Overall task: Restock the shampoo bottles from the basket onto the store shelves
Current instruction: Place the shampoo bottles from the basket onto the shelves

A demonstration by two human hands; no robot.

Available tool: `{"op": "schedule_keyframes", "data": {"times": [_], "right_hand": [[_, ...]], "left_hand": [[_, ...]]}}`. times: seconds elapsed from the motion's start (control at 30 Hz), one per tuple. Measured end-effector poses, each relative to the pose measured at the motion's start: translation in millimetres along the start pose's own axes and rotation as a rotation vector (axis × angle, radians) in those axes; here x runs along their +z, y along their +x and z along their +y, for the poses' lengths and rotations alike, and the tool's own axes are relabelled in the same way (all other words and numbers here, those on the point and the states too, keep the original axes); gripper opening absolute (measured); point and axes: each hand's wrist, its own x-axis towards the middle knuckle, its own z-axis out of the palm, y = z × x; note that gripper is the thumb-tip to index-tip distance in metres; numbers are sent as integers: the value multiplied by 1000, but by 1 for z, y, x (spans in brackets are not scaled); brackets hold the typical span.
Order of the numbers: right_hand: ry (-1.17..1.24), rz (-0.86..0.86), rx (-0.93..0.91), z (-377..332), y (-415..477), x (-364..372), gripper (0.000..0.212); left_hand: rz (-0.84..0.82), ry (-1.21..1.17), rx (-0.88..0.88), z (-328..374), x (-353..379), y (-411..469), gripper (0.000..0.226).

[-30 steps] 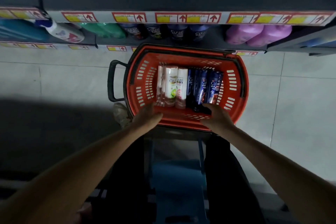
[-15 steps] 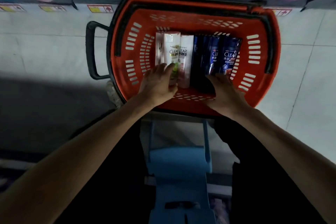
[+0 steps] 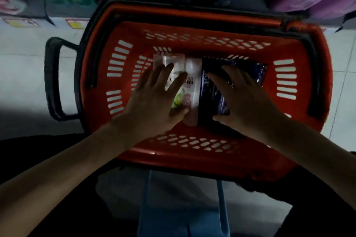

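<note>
Inside the basket, left hand touches white bottles (right hand: dark bottles).

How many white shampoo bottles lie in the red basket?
3, side by side in the basket: leftmost bottle mostly under the left hand, green-label bottle under its fingers, pink-label bottle beside the dark bottles. More may be hidden.

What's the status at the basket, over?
Left hand flat on white bottles, right hand flat on dark blue bottles. Bottles lying in red basket, none lifted. Nothing else over them.
</note>
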Motion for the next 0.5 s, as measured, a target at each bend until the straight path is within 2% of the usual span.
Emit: {"op": "schedule_keyframes", "data": {"times": [0.2,0.33,0.43,0.5], "right_hand": [[-195,70,-98,17,-8,19,113],[-294,174,-119,22,-25,30,102],[-305,189,-158,8,-38,21,98],[-283,196,-178,-8,-47,11,90]], "left_hand": [[41,114,-4,0,19,-17,97],[82,249,33,2,26,-30,96],[160,218,71,13,18,-27,92],[169,256,85,17,11,-20,99]]}}
